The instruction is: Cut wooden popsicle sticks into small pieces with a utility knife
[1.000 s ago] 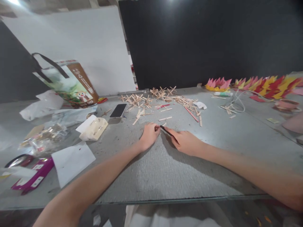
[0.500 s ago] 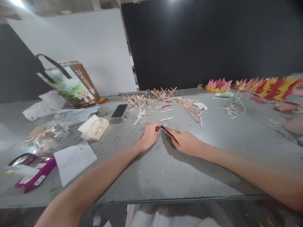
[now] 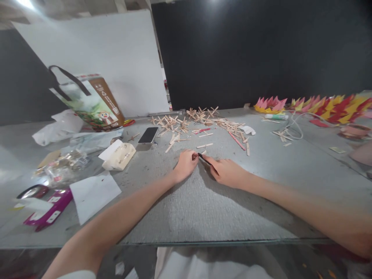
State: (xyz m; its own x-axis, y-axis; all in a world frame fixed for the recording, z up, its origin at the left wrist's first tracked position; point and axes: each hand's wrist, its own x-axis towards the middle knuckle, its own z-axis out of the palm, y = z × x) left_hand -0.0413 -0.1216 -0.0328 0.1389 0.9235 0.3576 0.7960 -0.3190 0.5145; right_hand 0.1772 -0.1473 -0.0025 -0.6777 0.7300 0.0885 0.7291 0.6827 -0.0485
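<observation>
My left hand rests on the grey table with its fingers curled into a pinch; what it holds, if anything, is hidden by the fingers. Facing it, my right hand grips a slim black tool whose tip points at the left fingertips. The exact kind of tool cannot be made out. Just beyond the hands lies a single wooden craft stick. Farther back are a heap of loose sticks and several crossed-stick pieces, with a red-patterned pencil among them.
To the left are a phone, a cream box, white paper, a purple packet and a printed bag. A glue stick, white cable and folded paper petals lie at the right. A dark panel stands behind.
The view has shifted slightly, so the table items at the left appear a little farther right. Both hands keep nearly the same pose, the black tool still by the left fingertips.
</observation>
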